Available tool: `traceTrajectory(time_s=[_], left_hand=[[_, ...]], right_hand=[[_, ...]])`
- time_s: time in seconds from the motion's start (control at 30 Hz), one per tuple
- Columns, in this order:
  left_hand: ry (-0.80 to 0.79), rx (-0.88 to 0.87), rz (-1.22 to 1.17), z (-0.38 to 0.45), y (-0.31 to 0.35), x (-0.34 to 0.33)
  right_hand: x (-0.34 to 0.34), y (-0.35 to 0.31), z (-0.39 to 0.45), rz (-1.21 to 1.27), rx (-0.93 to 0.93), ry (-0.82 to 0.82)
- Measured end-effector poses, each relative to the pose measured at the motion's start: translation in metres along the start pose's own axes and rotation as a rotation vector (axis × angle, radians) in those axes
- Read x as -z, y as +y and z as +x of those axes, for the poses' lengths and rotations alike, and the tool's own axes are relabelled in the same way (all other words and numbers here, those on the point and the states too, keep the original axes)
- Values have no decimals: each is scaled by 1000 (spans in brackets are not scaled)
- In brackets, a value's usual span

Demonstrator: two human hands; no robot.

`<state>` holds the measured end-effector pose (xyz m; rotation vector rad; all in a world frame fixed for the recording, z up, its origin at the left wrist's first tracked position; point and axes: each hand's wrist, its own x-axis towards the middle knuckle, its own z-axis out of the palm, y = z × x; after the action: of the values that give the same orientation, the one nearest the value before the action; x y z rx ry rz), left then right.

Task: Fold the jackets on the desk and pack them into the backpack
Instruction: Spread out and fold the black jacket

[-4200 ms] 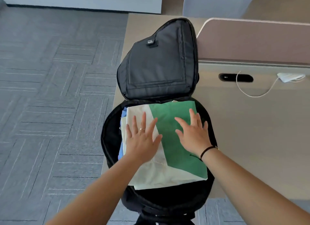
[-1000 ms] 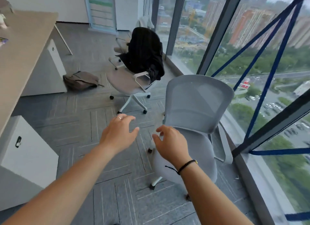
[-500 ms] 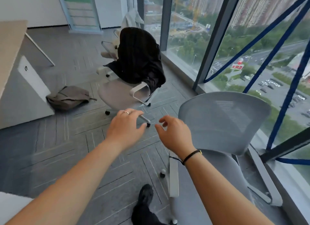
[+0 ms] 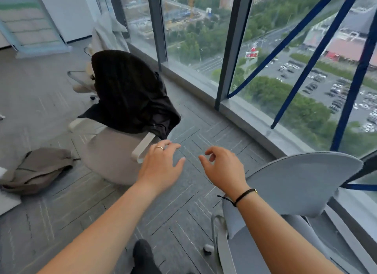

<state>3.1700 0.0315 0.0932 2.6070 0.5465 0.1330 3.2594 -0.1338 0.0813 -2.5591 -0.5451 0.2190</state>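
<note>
Reaching out over the carpet, the left hand point(image 4: 161, 167) and the right hand point(image 4: 222, 169) hang side by side in the air, fingers loosely curled, and neither grip has hold of anything. The black jacket point(image 4: 130, 92) is draped over the backrest of the beige chair point(image 4: 114, 151), just beyond the left hand's fingertips but apart from them. The step in hand looks like fetching this jacket. To do it well, I would take it at the top of the backrest with both hands, near the shoulders, and lift it straight up so the hem clears the white armrest point(image 4: 142, 147) on the near side of that chair rather than snagging there. The chair may roll if the cloth is tugged sideways. Counting: one black jacket on the chair; one brownish bundle of cloth point(image 4: 34, 169) on the floor to the left of the chair, which may be another jacket or a bag, I cannot tell; two chairs near, the beige one and a grey one point(image 4: 302, 184) right of it under the right forearm. The backpack and the table are not in view.
</note>
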Motion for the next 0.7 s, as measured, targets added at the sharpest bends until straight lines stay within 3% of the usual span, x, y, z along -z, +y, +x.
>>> traceTrajectory(time_s=[0.4,0.7], left_hand=[[-390,-420,-115,280,21,-22],[-638,-811,-135,377,132,-80]], right_hand=[[14,16,149,-70,-456,92],[56,63,185,-27,-808,319]])
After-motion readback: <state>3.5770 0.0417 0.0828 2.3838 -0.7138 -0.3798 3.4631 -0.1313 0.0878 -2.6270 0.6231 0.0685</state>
